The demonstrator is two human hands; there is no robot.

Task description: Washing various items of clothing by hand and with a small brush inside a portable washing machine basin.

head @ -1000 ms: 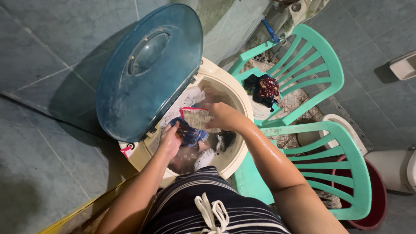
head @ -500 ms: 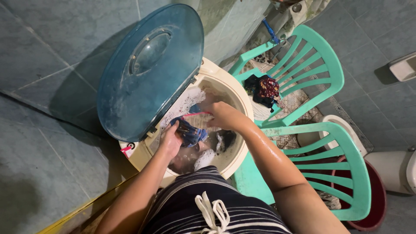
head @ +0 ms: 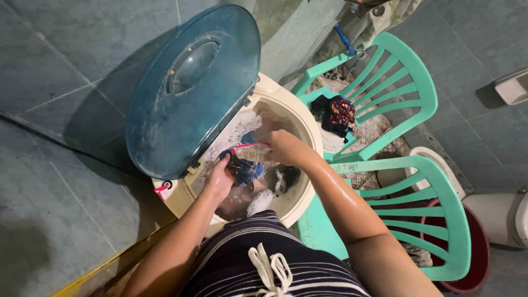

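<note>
Both my hands are inside the tub of a cream top-loading washer (head: 308, 124) with soapy water. My left hand (head: 220, 179) grips a wet dark blue garment (head: 243, 170) with a pink trim. My right hand (head: 283, 146) holds the same garment's pink edge from the far side. Other dark and white clothes (head: 275, 184) lie in the foamy water below. The washer's blue translucent lid (head: 192, 91) stands raised at the left.
Two green plastic chairs (head: 396, 82) stand to the right, the far one holding a dark and red cloth (head: 335, 113). A red bucket (head: 484, 247) sits under the near chair. Grey tiled wall is at the left, and a white toilet (head: 509, 220) is at far right.
My hands have shifted slightly inside the tub, working the blue garment between them; the pink edge has moved a little with my right hand.
</note>
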